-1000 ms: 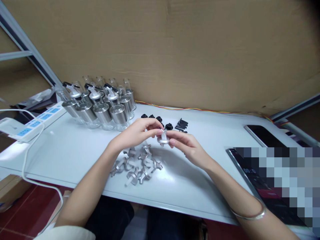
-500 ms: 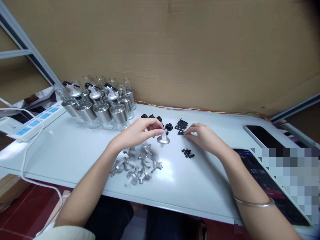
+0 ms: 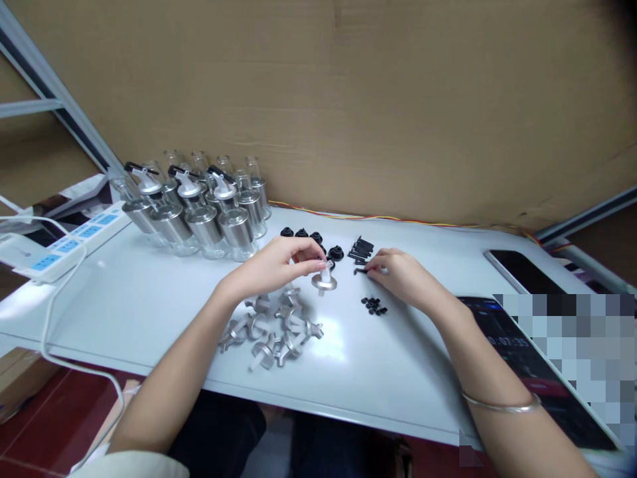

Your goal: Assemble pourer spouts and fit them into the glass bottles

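Inspector A: Nearest the table edge, what is being observed?

Inspector B: A loose heap of silver spout caps [image 3: 271,328] is lying on the white table [image 3: 149,299], none of them yet fitted with the black parts. Just beyond it, one silver cap [image 3: 324,281] is being pinched at its stem by the left hand [image 3: 279,262], fingers closed on it, and is being held just above the table.

Inspector A: And the right hand?

Inspector B: The right hand [image 3: 403,275] is resting on the table, well apart from the held cap, and a thin black strip [image 3: 362,270] is being nipped between its fingertips. A scatter of small black bits [image 3: 374,305] is lying near that wrist.

Inspector A: Farther back?

Inspector B: A stack of black strips [image 3: 361,247] and a row of black rubber stoppers [image 3: 311,239] are waiting. At the far left, a cluster of glass bottles [image 3: 199,212] is standing, three already topped with spouts.

Inspector A: Progress?

Inspector B: It is being judged as early: few are finished, and the heap of caps is largely untouched.
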Motion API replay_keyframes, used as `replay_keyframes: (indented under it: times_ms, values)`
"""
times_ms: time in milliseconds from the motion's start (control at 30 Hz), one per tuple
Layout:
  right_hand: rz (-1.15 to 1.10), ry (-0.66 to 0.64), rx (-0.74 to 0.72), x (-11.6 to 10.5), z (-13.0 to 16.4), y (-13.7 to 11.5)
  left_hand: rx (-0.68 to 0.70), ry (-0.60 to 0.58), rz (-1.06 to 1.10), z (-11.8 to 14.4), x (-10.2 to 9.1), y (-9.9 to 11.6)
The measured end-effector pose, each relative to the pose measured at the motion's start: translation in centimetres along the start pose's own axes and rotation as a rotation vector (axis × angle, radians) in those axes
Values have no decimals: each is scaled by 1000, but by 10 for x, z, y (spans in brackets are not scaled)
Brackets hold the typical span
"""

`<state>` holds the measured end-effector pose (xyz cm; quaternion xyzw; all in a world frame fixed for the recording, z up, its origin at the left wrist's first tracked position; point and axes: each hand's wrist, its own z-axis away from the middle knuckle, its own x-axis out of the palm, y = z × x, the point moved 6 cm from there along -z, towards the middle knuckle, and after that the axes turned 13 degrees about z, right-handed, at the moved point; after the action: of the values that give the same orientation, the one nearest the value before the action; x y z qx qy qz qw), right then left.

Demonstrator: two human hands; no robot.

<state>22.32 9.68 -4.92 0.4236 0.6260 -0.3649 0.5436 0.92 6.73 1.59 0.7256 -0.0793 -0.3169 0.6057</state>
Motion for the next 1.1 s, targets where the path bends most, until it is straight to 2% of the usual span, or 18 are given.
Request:
replay_keyframes:
  times_ms: [133,233,467,667,867,967,1100]
  values:
    - [-40,-62,5,2,1,-4,-30,-22,16,1,2,-1]
    - [-139,-20,3,-6,0,-10,-37,-27,12,1,2,-2]
    - [-413,236,-82,-40,7,-39,28,36,-39,0,0,2]
    - [-658,551,-25,-56,17,-44,132,151,-35,1,-6,4]
    - [-614,800,57,-69,28,-44,88,150,-22,0,-5,1]
    - [-574,847,27,-72,32,-51,71,106,-32,-1,-2,0]
    - [-587,829,-110,-70,35,-67,87,59,-50,-2,3,0]
